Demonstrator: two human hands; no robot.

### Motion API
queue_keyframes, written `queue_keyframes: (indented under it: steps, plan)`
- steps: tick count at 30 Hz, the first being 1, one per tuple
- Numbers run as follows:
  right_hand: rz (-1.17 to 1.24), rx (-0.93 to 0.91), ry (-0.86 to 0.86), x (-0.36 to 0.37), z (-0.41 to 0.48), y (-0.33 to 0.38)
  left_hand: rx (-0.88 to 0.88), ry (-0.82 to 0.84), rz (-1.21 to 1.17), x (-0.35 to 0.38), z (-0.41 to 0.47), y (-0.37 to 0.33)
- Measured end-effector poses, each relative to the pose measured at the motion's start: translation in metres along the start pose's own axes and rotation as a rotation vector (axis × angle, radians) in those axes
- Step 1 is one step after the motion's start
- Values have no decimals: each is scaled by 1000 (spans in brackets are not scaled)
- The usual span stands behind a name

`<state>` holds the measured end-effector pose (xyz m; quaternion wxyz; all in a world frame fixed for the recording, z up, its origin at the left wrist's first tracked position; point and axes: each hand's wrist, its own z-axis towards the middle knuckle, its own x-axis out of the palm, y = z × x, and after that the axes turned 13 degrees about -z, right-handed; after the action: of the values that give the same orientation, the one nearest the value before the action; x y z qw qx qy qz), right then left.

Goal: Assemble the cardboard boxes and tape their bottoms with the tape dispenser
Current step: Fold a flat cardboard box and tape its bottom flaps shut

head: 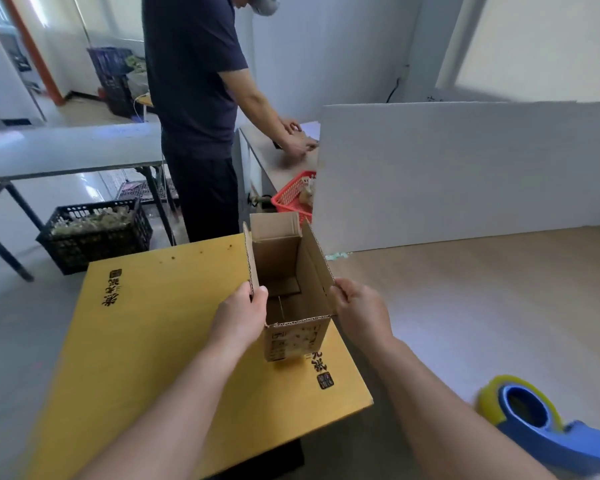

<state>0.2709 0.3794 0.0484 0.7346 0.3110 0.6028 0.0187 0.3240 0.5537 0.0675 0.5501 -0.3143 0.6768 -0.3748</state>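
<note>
A small brown cardboard box point(293, 271) stands open-topped in the middle of the view, above a large yellow flat carton point(146, 341). Its top flaps stand up and its folded bottom flaps show inside. My left hand point(239, 313) grips the box's left wall at the near corner, thumb over the edge. My right hand point(357, 306) pinches the right flap at its near end. A blue tape dispenser point(548, 427) with a yellowish tape roll lies on the table at the lower right, away from both hands.
A white board point(465, 174) stands upright behind the wooden table point(482, 306). A person in dark clothes point(194, 98) works at a counter beyond, beside a red basket point(293, 195). A black crate point(94, 233) sits on the floor under a folding table point(66, 150) at the left.
</note>
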Motion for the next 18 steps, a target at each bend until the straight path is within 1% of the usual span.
queue_keyframes:
  steps: [3,6,11,14,18]
  plan:
    - [-35,-16,67,28,25,22,-82,83,31,-14,33,22]
    - [-79,-27,61,47,49,39,-117,134,45,-23,68,45]
    - [-204,-36,42,57,94,53,-95,103,24,-24,120,49]
    - [-220,-33,22,61,126,52,-75,89,33,-19,149,42]
    - [-247,58,-11,60,168,47,-52,48,41,-2,183,27]
